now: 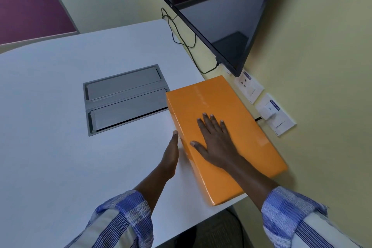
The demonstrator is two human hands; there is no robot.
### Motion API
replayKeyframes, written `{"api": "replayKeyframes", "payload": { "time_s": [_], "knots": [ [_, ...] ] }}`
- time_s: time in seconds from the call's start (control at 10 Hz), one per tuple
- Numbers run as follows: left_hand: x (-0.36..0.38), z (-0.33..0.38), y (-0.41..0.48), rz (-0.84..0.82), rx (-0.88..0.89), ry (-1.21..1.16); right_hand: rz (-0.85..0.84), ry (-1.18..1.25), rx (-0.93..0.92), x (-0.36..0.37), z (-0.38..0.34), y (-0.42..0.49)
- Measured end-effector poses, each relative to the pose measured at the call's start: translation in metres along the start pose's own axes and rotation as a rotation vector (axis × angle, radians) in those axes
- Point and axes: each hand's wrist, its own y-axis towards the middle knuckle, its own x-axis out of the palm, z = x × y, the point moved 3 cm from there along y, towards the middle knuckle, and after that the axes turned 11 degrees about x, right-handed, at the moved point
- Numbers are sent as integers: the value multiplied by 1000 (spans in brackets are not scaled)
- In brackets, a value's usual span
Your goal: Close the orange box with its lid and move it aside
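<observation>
The orange box [241,119] lies closed, its lid on, at the right edge of the white table [50,127], partly overhanging toward the wall. My right hand [215,139] rests flat on the lid with fingers spread. My left hand [171,155] is flat and edge-on against the box's left side, fingers straight. Neither hand grips anything.
A grey metal cable hatch [124,96] is set into the table left of the box. A dark wall monitor [217,10] hangs above, with a black cable [181,34] trailing down. Wall sockets [261,102] sit just right of the box.
</observation>
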Motion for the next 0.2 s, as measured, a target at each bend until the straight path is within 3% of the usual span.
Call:
{"api": "replayKeyframes", "payload": {
  "time_s": [0.2],
  "knots": [
    [-80, -17, -32, 143, 86, 815, -25, 40, -156, 14, -94, -20]
  ]
}}
